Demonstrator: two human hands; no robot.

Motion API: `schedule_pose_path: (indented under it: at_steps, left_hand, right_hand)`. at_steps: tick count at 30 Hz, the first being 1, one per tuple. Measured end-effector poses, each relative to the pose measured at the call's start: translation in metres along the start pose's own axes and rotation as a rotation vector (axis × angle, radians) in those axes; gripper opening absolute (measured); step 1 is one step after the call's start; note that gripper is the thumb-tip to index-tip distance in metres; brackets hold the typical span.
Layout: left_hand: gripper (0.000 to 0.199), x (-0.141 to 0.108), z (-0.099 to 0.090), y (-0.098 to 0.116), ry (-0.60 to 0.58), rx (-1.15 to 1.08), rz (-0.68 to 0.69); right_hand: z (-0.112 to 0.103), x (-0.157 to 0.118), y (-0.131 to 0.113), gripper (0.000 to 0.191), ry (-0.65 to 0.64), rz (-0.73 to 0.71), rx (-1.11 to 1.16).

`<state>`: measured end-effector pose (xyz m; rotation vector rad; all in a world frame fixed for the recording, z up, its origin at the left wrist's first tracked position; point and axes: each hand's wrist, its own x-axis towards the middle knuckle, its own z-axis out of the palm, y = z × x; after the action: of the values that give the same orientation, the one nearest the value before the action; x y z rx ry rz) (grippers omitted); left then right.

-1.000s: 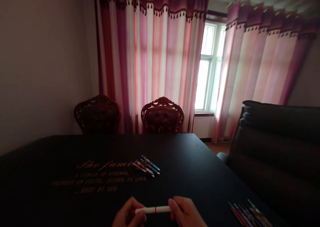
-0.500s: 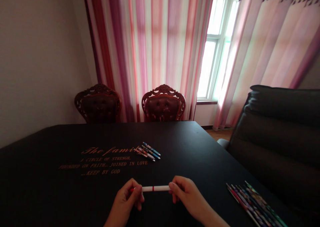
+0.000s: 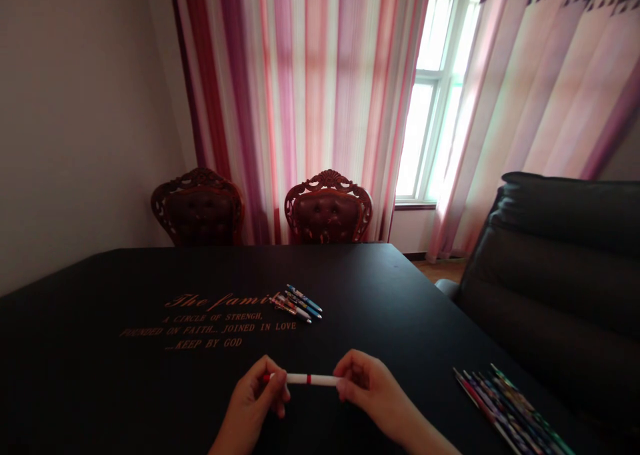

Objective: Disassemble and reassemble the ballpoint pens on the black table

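My left hand (image 3: 247,401) is closed in a firm pinch on the red-tipped end of a white pen (image 3: 306,379), and my right hand (image 3: 373,388) pinches the other end, hiding it. The pen lies level between them at six o'clock on the bench (image 3: 380,308). A small bunch of pens (image 3: 297,303) sits at twelve o'clock from it, and a larger bunch of pens (image 3: 510,411) at four.

Lit by a bright window (image 3: 415,135) between striped curtains (image 3: 310,108), with two carved chairs (image 3: 328,208) below and a dark sofa (image 3: 555,241) alongside.
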<state>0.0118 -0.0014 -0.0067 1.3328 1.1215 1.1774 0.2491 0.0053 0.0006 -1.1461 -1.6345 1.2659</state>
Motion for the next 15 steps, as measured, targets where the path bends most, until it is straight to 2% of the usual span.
schedule_pose_path:
  at_steps: [4, 8, 15]
  left_hand:
    - [0.037, -0.002, 0.002, 0.001, -0.001, 0.011, -0.011]
    - [0.043, -0.002, 0.002, 0.003, 0.022, 0.048, -0.045]
    - [0.048, 0.006, -0.012, 0.007, 0.14, 0.218, 0.046]
  right_hand:
    - [0.0, 0.001, 0.002, 0.022, 0.001, 0.01, -0.025]
    - [-0.005, 0.003, 0.006, 0.015, 0.08, 0.012, -0.07]
    - [-0.028, 0.01, 0.007, 0.017, 0.091, -0.05, 0.008]
